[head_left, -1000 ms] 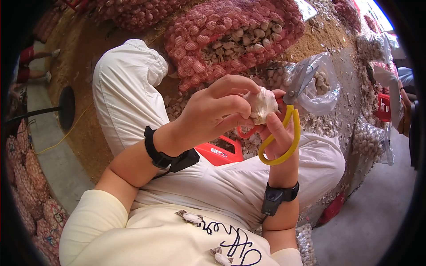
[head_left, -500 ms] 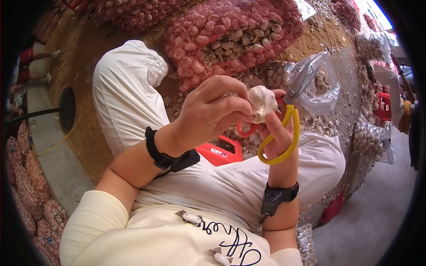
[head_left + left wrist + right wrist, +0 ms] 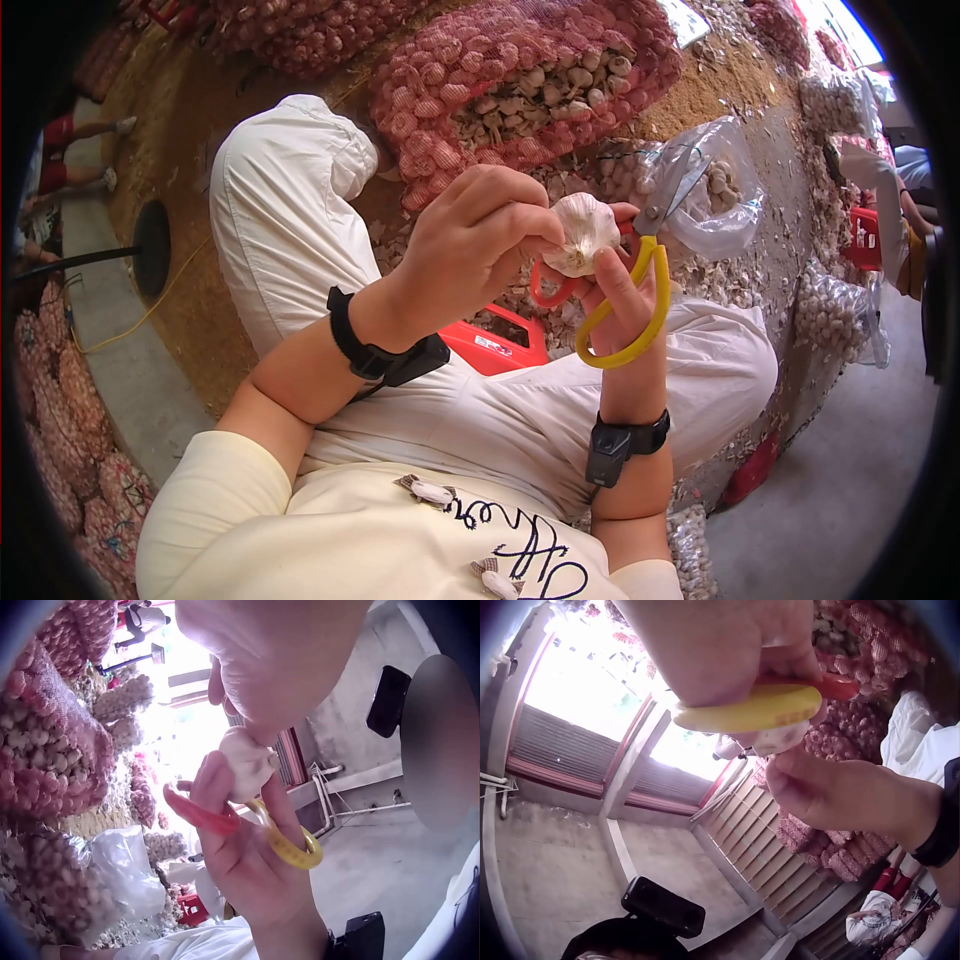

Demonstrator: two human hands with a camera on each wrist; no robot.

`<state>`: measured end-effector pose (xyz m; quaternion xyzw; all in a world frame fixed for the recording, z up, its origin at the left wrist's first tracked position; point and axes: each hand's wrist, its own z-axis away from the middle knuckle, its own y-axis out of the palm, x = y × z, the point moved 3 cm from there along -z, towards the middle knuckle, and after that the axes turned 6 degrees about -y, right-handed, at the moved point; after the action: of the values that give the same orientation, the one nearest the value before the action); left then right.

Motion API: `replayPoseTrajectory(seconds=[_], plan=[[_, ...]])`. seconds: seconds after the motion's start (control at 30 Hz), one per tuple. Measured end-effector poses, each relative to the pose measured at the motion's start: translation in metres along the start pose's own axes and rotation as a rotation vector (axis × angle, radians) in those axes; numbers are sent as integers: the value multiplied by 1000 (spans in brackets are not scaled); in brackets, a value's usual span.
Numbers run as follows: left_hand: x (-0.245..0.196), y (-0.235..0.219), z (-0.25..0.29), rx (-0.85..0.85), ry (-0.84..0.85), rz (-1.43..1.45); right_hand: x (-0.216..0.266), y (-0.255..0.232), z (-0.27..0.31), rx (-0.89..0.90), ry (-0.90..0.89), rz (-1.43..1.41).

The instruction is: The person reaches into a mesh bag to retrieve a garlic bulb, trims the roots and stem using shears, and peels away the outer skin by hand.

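A whitish garlic bulb (image 3: 582, 235) is held up in front of the chest, between both hands. My right hand (image 3: 628, 295) pinches it between thumb and fingers. That same hand carries scissors (image 3: 655, 325) with one yellow and one red handle loop; their grey blades point away to the upper right. From the left, my left hand (image 3: 478, 232) has curled fingers at the bulb's side. In the right wrist view, the left hand's thumb and fingertips (image 3: 786, 776) meet the bulb's lower edge. The left wrist view shows the bulb (image 3: 249, 766) above the right palm.
A red mesh sack (image 3: 425, 125), torn open, shows loose garlic ahead. Beside it sits a clear plastic bag (image 3: 725, 235) of garlic. Between the legs is a red plastic item (image 3: 505, 345). Garlic skins litter the ground, and a black round-ended stand (image 3: 152, 250) is at left.
My left fingers have slid from over the bulb to its left side, so more of its face shows. The right hand, scissors and bulb have shifted slightly left.
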<state>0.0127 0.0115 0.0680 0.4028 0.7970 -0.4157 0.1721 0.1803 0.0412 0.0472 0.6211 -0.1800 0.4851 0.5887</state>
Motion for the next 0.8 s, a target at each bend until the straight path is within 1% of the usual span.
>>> replayPoseTrajectory(seconds=[0.07,0.23,0.3,0.37,0.43,0.47,0.5,0.6,0.63,0.7,0.73,0.77,0.8], plan=[[0,3,2,19,-33,-62,-2,1,1,-4,-8,-28],[-9,9,4,88,9,-31,-2,3,0,-51,-34,-98],[-10,14,7,119,28,-30,-6,-8,-5,-147,-58,-238],[-11,18,8,150,18,58,-1,-14,-7,-135,-84,-189],[-8,14,4,156,-2,44,-1,-22,-7,-77,-32,-211],[-4,11,3,161,-26,29,-3,-25,-8,-64,-16,-289],[1,8,2,162,-23,29,-2,-28,-8,-64,-19,-289],[25,-1,-3,72,-109,-254,3,-28,-8,-114,-18,-301],[29,0,-3,72,-107,-255,2,-28,-8,-114,-19,-302],[40,-1,0,42,-274,-177,-1,-26,-8,-75,-39,-250],[36,0,-2,73,-264,-72,-2,-25,-9,-71,-39,-252],[29,0,-2,72,-264,-75,-4,-22,-9,-34,-22,-245],[25,7,3,253,-555,289,-6,-20,-9,2,-3,-237]])
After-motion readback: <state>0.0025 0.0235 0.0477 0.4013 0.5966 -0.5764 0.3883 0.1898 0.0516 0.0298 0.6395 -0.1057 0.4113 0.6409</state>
